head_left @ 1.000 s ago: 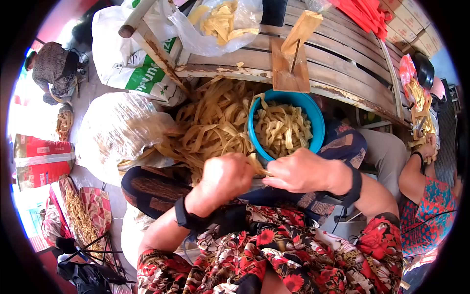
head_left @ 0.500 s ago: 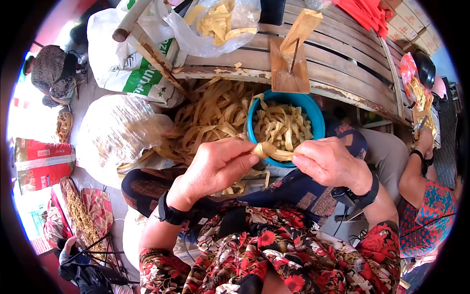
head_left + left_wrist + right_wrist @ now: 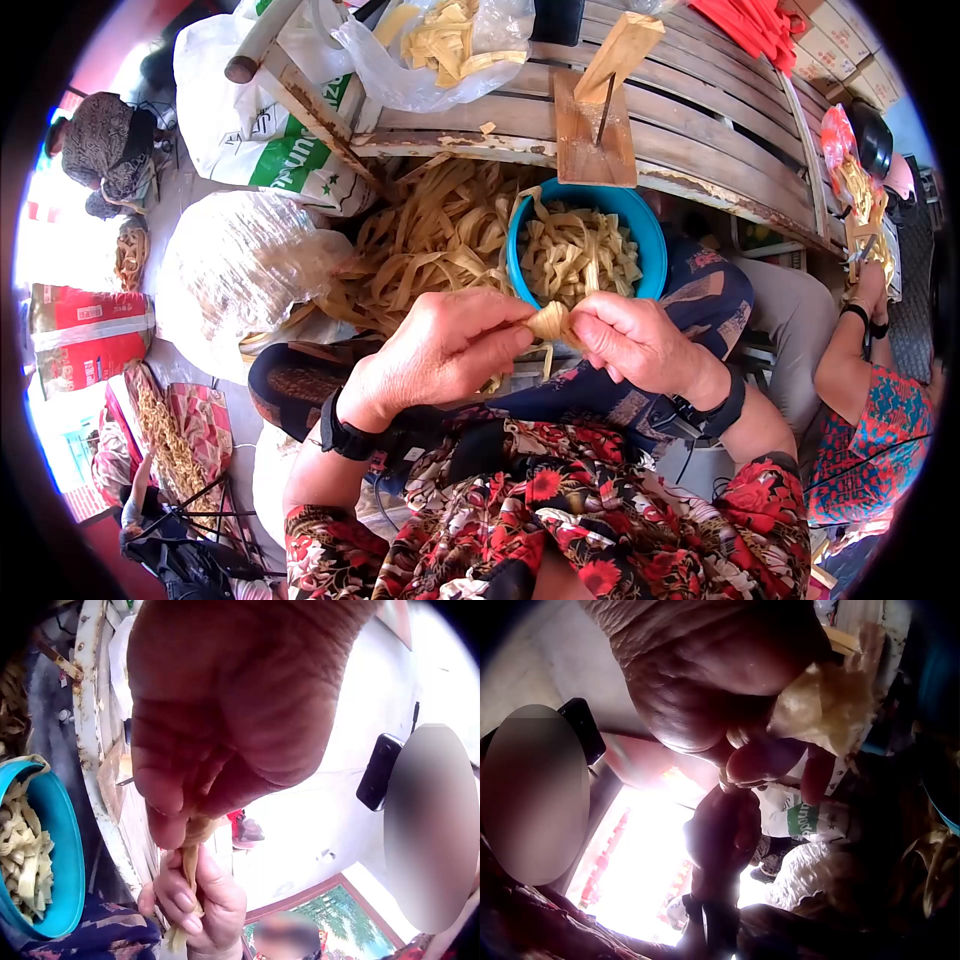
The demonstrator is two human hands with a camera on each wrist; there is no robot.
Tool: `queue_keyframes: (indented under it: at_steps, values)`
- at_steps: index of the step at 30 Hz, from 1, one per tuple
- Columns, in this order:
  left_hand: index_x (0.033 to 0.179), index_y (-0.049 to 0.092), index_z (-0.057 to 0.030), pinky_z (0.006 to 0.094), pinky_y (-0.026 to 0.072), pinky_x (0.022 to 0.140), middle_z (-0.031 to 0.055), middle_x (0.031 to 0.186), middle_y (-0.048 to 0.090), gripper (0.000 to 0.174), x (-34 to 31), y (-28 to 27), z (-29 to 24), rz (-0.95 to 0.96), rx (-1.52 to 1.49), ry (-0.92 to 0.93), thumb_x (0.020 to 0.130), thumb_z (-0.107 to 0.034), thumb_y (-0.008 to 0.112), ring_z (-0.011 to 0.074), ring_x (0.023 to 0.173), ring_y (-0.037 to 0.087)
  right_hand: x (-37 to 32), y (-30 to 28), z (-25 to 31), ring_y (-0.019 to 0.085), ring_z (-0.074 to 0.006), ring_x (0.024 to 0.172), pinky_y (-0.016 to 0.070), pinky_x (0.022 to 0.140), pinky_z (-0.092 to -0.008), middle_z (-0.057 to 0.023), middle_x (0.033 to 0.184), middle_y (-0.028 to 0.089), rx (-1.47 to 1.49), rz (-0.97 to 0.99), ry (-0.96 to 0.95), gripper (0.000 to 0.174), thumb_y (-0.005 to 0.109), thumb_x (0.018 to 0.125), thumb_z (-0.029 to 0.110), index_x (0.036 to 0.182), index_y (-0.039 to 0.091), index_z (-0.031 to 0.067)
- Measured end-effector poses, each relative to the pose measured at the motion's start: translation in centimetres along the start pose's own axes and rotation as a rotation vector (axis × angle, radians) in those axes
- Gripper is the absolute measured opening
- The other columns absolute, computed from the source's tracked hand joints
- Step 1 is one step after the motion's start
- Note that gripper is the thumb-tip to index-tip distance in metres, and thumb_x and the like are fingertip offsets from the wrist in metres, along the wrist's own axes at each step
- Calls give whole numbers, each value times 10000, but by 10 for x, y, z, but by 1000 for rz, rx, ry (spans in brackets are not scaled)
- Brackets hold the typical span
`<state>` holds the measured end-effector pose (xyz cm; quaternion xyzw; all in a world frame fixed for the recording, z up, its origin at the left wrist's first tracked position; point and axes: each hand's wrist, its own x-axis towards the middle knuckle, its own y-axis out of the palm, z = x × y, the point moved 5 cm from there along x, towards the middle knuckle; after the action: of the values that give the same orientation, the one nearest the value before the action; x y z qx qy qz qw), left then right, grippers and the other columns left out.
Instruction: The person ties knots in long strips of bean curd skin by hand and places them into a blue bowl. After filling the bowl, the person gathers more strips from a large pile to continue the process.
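A pale yellow folded strip point(image 3: 552, 322) is pinched between both hands, just in front of the blue bucket point(image 3: 655, 262). My left hand point(image 3: 440, 350) holds its left end with thumb and fingertips; my right hand point(image 3: 645, 345) pinches the right end. In the left wrist view the strip point(image 3: 190, 862) runs down from the left hand point(image 3: 225, 712) to the right hand's fingers. The right wrist view shows a wide pale part of the strip point(image 3: 825, 709) beside the right hand point(image 3: 727, 690). Knotted pieces point(image 3: 575, 250) fill much of the bucket.
Loose long strips point(image 3: 440, 230) lie heaped left of the bucket. Behind stands a slatted bench point(image 3: 720, 150) with a wooden block stand point(image 3: 597, 140) and a plastic bag of yellow pieces point(image 3: 440, 50). A clear plastic-wrapped bundle point(image 3: 245, 270) is at the left; another person point(image 3: 870, 430) sits at the right.
The hands came apart from their close position, showing the strip stretched between them, then drew closer again. The right hand moved left along the strip, whose middle now looks bunched.
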<state>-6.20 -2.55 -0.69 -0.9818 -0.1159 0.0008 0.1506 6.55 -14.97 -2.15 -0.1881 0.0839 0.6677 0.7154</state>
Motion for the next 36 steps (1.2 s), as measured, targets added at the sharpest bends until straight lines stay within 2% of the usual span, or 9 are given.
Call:
queue_keyframes:
  at_steps: [5,8,11,18,21,27,31,33,36]
  values:
    - [909,599,24,306,440,528,89,681,562,128,6,0,-12,-18,135,78,848,-89,604,200,568,583,0,1,-1,561,-93,554,455,509,-244,-8,664,560,109,-12,72,288,484,951,303,914,544,24]
    - [881,594,18,330,434,533,106,685,555,114,4,9,-8,-34,202,172,845,-89,605,251,597,571,6,9,-5,549,-80,563,449,516,-233,1,692,567,245,-27,-22,320,536,916,347,935,552,28]
    - [845,577,-7,392,460,571,169,740,583,56,4,17,-14,35,229,114,821,-55,592,352,668,579,7,15,-3,545,-73,578,446,523,-227,-13,728,579,139,53,70,344,565,891,365,959,557,28]
    - [956,628,7,236,441,496,37,723,613,166,-6,20,5,122,-385,-282,901,-138,569,109,562,559,-1,27,1,582,-100,619,467,567,-235,-60,811,598,398,148,51,271,436,949,253,1015,511,1]
    - [942,632,10,201,427,474,31,730,614,200,-12,25,15,75,-578,-424,916,-172,554,84,536,544,-4,28,0,586,-102,638,471,578,-235,-65,846,591,409,150,49,257,407,958,221,1079,472,3]
    - [893,622,27,210,438,464,63,717,611,235,-17,44,22,-57,-1048,-322,921,-192,541,101,515,547,-13,30,0,569,-87,648,461,571,-220,-45,859,574,576,118,13,247,440,962,219,1110,446,22]
    - [843,640,1,213,413,485,25,646,602,296,-13,28,13,198,-437,-437,874,-293,625,82,548,546,-12,27,-7,543,-67,632,449,563,-216,-28,839,562,229,56,-74,226,507,936,170,1107,442,36]
    - [833,656,-12,284,408,510,75,590,564,313,-5,25,-1,218,-60,-208,839,-325,667,102,540,484,-11,28,0,531,-59,626,444,558,-214,-20,821,557,70,20,-157,230,532,920,131,1109,437,41]
    - [817,661,-32,318,425,527,118,586,543,347,-1,21,-6,266,-177,-141,849,-377,637,160,528,491,-11,26,5,518,-54,620,427,545,-216,-10,758,556,262,81,-88,304,539,915,107,1176,399,38]
